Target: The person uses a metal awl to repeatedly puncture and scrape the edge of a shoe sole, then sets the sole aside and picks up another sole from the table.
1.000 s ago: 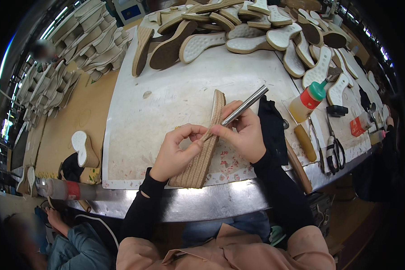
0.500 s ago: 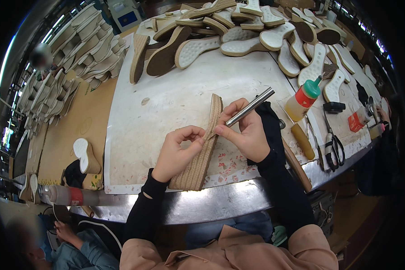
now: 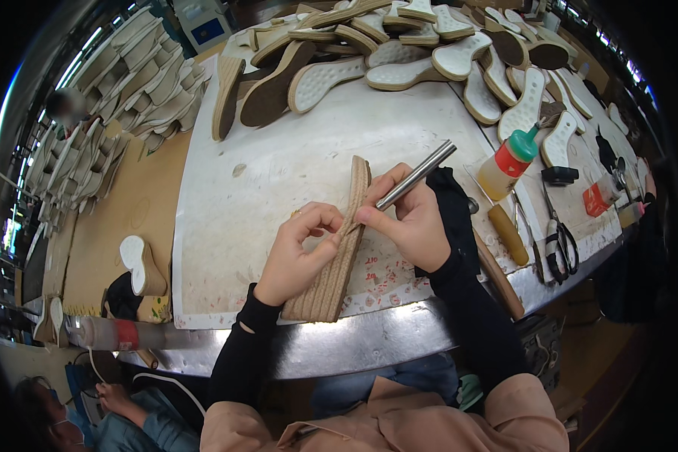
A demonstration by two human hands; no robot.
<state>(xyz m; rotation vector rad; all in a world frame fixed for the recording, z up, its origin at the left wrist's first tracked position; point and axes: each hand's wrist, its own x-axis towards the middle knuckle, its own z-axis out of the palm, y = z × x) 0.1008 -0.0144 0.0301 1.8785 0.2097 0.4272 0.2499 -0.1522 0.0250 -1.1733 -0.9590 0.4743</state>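
Observation:
A tan, braid-covered wedge shoe sole (image 3: 325, 288) stands on its side in front of me, its thin end pointing away. My left hand (image 3: 295, 250) is closed in a pinch at the sole's braided side, near its middle. Between the fingers of my right hand (image 3: 416, 230) sits a shiny metal rod (image 3: 423, 170), slanting up and to the right. That hand's thumb and fingertips also press on the braid close to my left fingertips. What the fingertips pinch there is too small to make out.
Wedge soles (image 3: 328, 83) lie heaped at the back, and more stand stacked at the left. Right of my hands are a black cloth (image 3: 453, 215), a green-capped glue bottle (image 3: 508, 164), a yellow roll (image 3: 508, 236), a wooden handle (image 3: 499, 277) and scissors (image 3: 564, 245). Someone sits at lower left.
My hands stay at the same spot on the sole, still pinching, with the metal rod in my right hand. The view has shifted slightly. The person at lower left has turned a little.

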